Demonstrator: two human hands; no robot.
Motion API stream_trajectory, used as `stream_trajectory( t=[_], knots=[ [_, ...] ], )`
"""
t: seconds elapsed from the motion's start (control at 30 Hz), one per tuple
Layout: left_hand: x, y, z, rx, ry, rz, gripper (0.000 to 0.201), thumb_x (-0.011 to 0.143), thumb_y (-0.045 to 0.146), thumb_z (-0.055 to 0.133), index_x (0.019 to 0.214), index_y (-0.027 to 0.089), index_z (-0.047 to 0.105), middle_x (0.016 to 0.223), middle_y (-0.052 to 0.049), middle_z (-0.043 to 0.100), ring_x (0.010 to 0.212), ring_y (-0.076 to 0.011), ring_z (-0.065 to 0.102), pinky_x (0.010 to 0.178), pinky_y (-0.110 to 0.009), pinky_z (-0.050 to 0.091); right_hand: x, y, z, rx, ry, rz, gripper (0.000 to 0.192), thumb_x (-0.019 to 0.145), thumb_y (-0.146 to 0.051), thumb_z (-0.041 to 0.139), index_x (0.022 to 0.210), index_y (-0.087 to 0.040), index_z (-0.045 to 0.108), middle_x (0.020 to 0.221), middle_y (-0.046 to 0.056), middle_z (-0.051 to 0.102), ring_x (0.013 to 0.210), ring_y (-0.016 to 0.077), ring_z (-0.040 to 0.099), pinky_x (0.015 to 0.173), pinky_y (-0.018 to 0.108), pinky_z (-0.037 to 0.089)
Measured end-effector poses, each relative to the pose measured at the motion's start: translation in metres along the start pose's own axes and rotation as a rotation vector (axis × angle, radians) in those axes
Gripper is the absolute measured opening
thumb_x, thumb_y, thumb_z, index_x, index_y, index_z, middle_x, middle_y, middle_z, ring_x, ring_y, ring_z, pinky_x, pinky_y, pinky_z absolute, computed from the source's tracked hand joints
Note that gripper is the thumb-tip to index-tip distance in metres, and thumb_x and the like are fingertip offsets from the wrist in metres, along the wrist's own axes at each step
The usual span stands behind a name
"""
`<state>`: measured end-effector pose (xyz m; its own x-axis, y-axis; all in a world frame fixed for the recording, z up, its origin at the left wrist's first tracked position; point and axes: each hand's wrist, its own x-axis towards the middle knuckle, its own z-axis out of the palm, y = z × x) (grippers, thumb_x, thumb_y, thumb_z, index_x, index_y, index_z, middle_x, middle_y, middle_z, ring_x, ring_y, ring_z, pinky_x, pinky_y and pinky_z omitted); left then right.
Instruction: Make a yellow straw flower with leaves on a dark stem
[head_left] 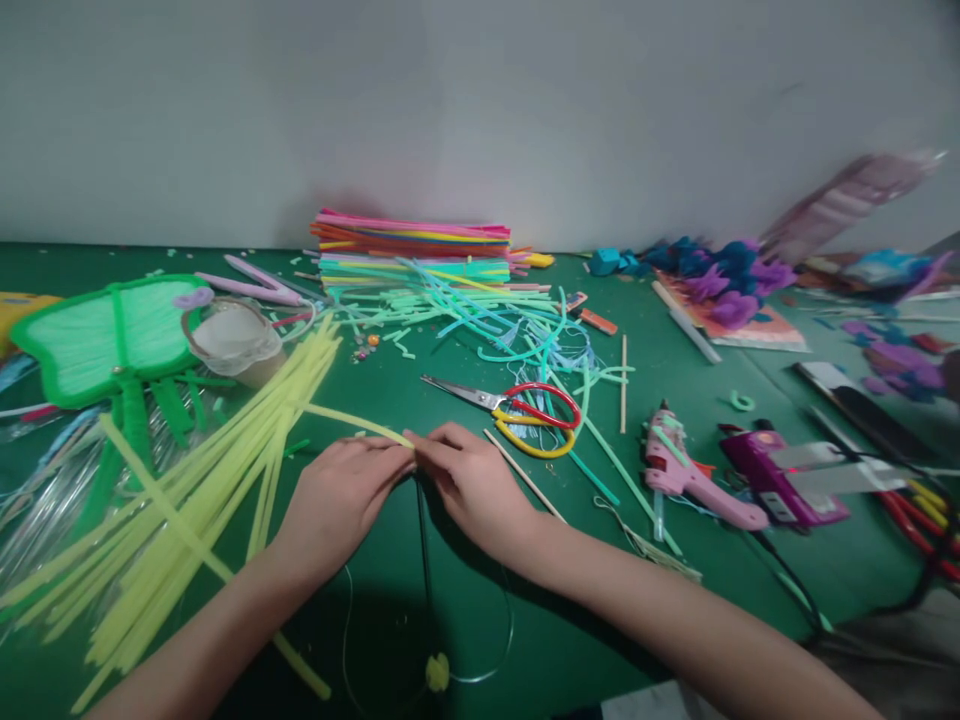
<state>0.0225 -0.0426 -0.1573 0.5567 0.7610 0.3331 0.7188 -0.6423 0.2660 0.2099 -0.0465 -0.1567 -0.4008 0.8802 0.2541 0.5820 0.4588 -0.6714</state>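
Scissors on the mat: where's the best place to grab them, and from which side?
Take the scissors by the red and yellow handle loops, coming from the right. They lie flat with the shut blades pointing left, away from the loops. Green strips cross the handles, so lift clear of those.

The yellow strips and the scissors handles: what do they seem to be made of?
The yellow strips look like fuzzy chenille stems, matte and soft-edged; blur leaves this open. Both hands, left hand and right hand, pinch one. The scissors have shiny grey blades, apparently metal, and glossy red and yellow handles, probably plastic.
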Motion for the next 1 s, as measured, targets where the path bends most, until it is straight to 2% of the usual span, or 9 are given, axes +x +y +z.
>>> stream_trajectory(
  t=[0.1, 0.2, 0.33, 0.43, 0.53, 0.6, 0.7, 0.83, 1.0],
  knots=[
    [-0.001, -0.001, -0.001, -0.038, 0.003, 0.018, 0.027, 0.097, 0.028, 0.041, 0.104, 0.021, 0.066, 0.102, -0.005, 0.074, 0.095, -0.0208, 0.066, 0.084, -0.034, 0.048, 0.000, 0.001, 0.000, 0.101, 0.038, 0.054, 0.033, 0.090, -0.010, 0.048, 0.121, -0.014, 0.058, 0.092, 0.007, 0.068, 0.081, 0.0148, 0.064, 0.075, 0.026, 0.050],
    [0.000, 0.000, -0.001, -0.062, -0.031, 0.001, 0.024, 0.097, 0.030, 0.044, 0.103, 0.023, 0.065, 0.104, -0.004, 0.074, 0.095, -0.0209, 0.066, 0.085, -0.035, 0.047, 0.000, 0.001, -0.002, 0.215, 0.057, 0.140, 0.020, 0.088, -0.013, 0.054, 0.107, -0.015, 0.061, 0.088, 0.004, 0.071, 0.079, 0.0131, 0.067, 0.072, 0.023, 0.050],
    [0.001, 0.001, 0.001, -0.085, -0.028, -0.181, 0.023, 0.093, 0.040, 0.049, 0.098, 0.021, 0.061, 0.093, -0.004, 0.074, 0.085, -0.0231, 0.068, 0.078, -0.036, 0.050, 0.001, -0.002, -0.008, 0.169, 0.020, 0.103, 0.016, 0.086, -0.011, 0.057, 0.094, -0.018, 0.068, 0.090, 0.003, 0.072, 0.081, 0.0141, 0.066, 0.075, 0.025, 0.050],
    [0.000, 0.001, 0.006, -0.184, 0.068, -0.271, 0.036, 0.091, 0.044, 0.053, 0.115, 0.018, 0.052, 0.095, -0.005, 0.075, 0.087, -0.0226, 0.070, 0.075, -0.034, 0.052, 0.000, -0.002, -0.010, 0.170, -0.006, 0.051, 0.021, 0.084, -0.010, 0.057, 0.098, -0.019, 0.070, 0.093, 0.005, 0.071, 0.083, 0.0149, 0.065, 0.076, 0.026, 0.051],
    [0.000, -0.001, 0.008, -0.144, 0.084, -0.205, 0.038, 0.092, 0.042, 0.051, 0.123, 0.020, 0.049, 0.103, -0.005, 0.075, 0.091, -0.0222, 0.070, 0.080, -0.035, 0.051, 0.001, 0.003, -0.012, 0.148, -0.049, -0.024, 0.022, 0.084, -0.012, 0.059, 0.102, -0.017, 0.069, 0.096, 0.007, 0.069, 0.082, 0.0149, 0.064, 0.075, 0.026, 0.052],
    [0.001, -0.001, 0.008, -0.066, 0.059, -0.158, 0.027, 0.094, 0.040, 0.049, 0.112, 0.021, 0.057, 0.102, -0.004, 0.075, 0.090, -0.0229, 0.070, 0.079, -0.035, 0.050, 0.004, 0.009, -0.015, 0.082, -0.086, -0.091, 0.021, 0.086, -0.015, 0.059, 0.104, -0.016, 0.068, 0.097, 0.008, 0.067, 0.084, 0.0156, 0.063, 0.077, 0.028, 0.051],
    [0.004, -0.003, 0.007, -0.021, 0.055, -0.133, 0.025, 0.094, 0.039, 0.049, 0.101, 0.020, 0.063, 0.097, -0.004, 0.075, 0.090, -0.0230, 0.070, 0.080, -0.034, 0.049, 0.009, 0.017, -0.025, -0.076, -0.109, -0.159, 0.024, 0.087, -0.021, 0.061, 0.109, -0.014, 0.065, 0.102, 0.010, 0.065, 0.095, 0.0198, 0.060, 0.084, 0.033, 0.050],
    [0.007, -0.004, 0.008, 0.029, 0.070, -0.064, 0.024, 0.094, 0.038, 0.050, 0.102, 0.020, 0.064, 0.097, -0.003, 0.075, 0.089, -0.0224, 0.069, 0.080, -0.033, 0.048, 0.013, 0.022, -0.037, -0.196, -0.152, -0.081, 0.031, 0.078, -0.028, 0.073, 0.105, -0.014, 0.066, 0.101, 0.011, 0.065, 0.103, 0.0252, 0.056, 0.090, 0.041, 0.046],
    [0.011, -0.003, 0.009, 0.147, 0.120, -0.006, 0.023, 0.093, 0.038, 0.052, 0.104, 0.021, 0.063, 0.090, -0.002, 0.075, 0.083, -0.0233, 0.069, 0.072, -0.033, 0.046, 0.015, 0.022, -0.035, -0.024, -0.151, 0.051, 0.022, 0.078, -0.021, 0.072, 0.098, -0.016, 0.066, 0.095, 0.005, 0.069, 0.089, 0.0177, 0.061, 0.080, 0.032, 0.048]
  ],
)
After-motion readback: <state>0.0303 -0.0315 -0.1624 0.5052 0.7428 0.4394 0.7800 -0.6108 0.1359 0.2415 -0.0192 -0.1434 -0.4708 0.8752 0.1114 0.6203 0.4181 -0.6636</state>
